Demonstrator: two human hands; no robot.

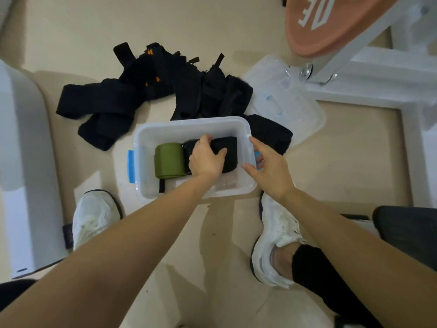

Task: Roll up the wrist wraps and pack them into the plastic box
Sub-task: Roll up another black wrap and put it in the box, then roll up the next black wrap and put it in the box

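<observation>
Beige floor point(71, 31), plastic box point(189, 121) at centre. My left hand point(207, 159) curls round a black rolled wrap point(228, 147) inside the box, touching a green roll point(169, 159). My right hand point(269, 166) pinches the box's right wall, thumb inside. Unrolled wraps point(146, 91) lie behind; lid point(283, 102) beside them.

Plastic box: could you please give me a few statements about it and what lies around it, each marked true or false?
1. A green rolled wrap lies inside the plastic box. True.
2. The left hand grips a black rolled wrap inside the box. True.
3. The lid is clipped onto the box. False: it lies on the floor beyond the box, to the right.
4. Every wrap is already packed. False: a pile of black wraps lies unrolled on the floor behind the box.
5. The right hand holds the box's right wall. True.
</observation>
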